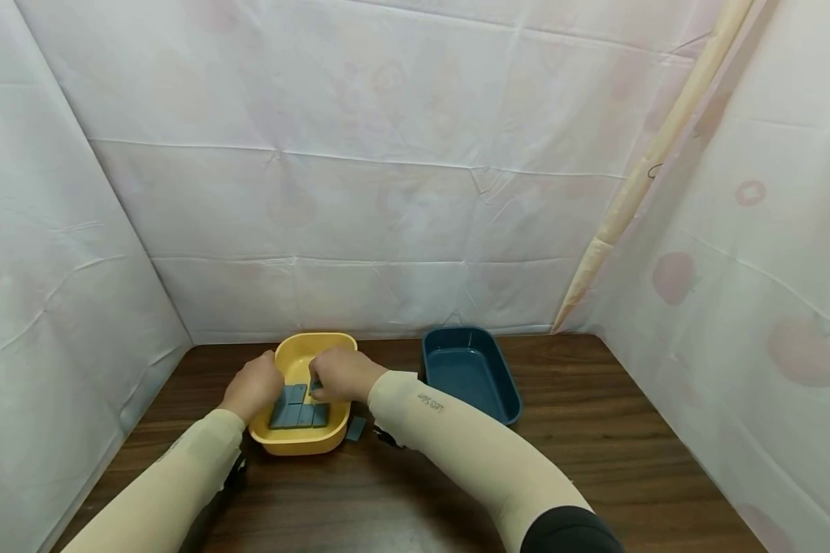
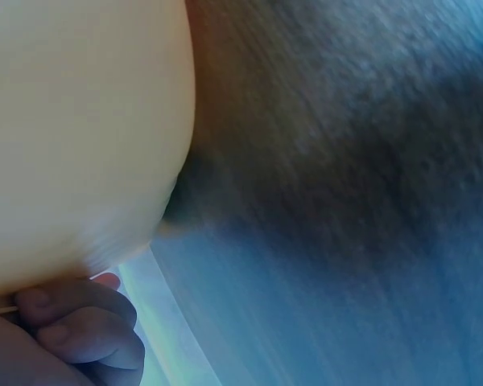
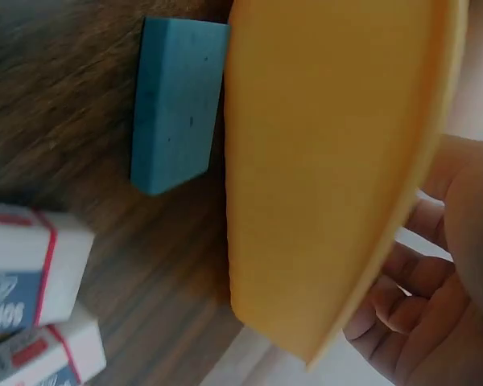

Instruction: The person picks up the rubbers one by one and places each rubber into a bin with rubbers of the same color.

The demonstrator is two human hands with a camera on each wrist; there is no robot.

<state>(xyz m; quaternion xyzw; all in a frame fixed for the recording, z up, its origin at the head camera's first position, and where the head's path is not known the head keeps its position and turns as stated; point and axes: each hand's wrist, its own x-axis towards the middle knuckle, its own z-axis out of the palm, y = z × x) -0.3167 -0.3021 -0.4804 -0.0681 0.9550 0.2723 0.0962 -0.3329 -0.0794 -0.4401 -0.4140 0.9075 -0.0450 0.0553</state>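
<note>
A yellow plastic tray (image 1: 300,446) holds several flat blue-grey blocks (image 1: 292,415), laid side by side in its near left part. My left hand (image 1: 254,385) is at the tray's left side, its curled fingers (image 2: 97,334) gripping the rim. Over the tray's right side reaches my right hand (image 1: 346,372); it pinches a blue-grey block (image 1: 314,387) inside the tray, mostly hidden by the fingers. Another blue-grey block (image 3: 181,104) lies on the table against the tray's outer right wall.
To the right stands a dark blue tray (image 1: 470,375), partly behind my right forearm. In the right wrist view, white boxy pieces with navy and red print (image 3: 32,269) lie on the wooden table (image 1: 636,453). White curtains (image 1: 387,192) hang behind the table and at both sides.
</note>
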